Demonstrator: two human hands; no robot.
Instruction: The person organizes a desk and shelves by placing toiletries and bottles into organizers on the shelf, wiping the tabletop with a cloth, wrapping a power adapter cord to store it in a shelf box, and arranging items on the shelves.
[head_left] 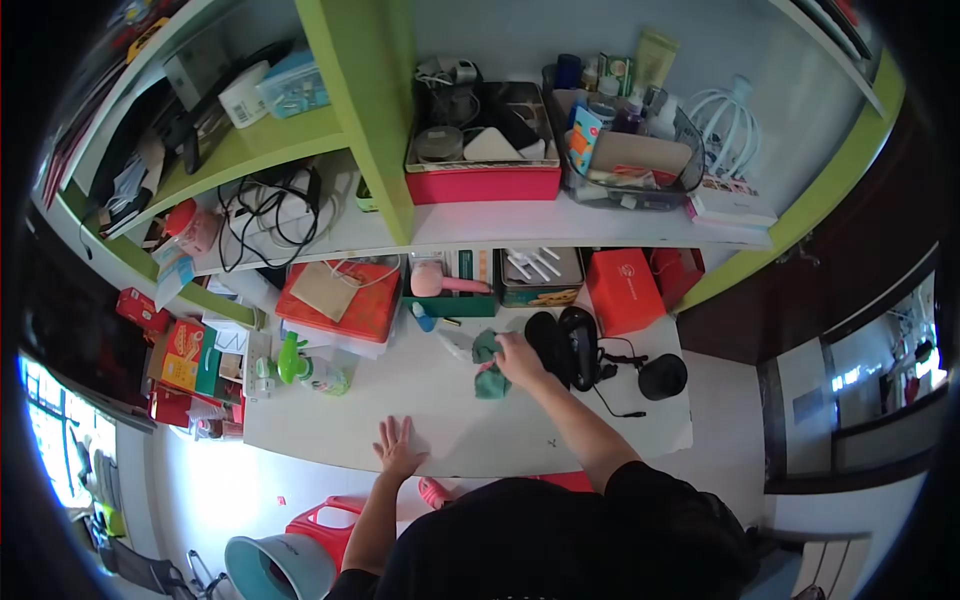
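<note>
While the left hand (400, 450) lies flat near the front edge of the white desk (385, 400), its fingers spread wide, the right hand (520, 362) is on the green cloth (491, 384), its fingers bent and drawn in; whether they pinch the cloth or only press it, I cannot tell. The cloth lies crumpled on the desktop, one part by the fingertips and another nearer the front edge, with a small pinkish patch between them.

Just left of the cloth lies a white tube (455, 346), and behind that a blue-capped bottle (422, 318). To the right sit a black bundle (575, 345), thin cables and a black cup-shaped thing (662, 377). Along the back of the desk stand a red folder (345, 300) with a brown envelope on it, a green box (450, 302) holding a pink brush, a tin (541, 295) and a red box (625, 290). A green spray bottle (318, 374) stands on the left side.

Above runs a green and white shelf (480, 222) with a red tray, a basket and coiled black cables. On the pale floor (215, 490) are a red stool (325, 520) and a grey-green bucket (280, 568); a bright window (50, 430) is at far left, a dark door (740, 300) at right
</note>
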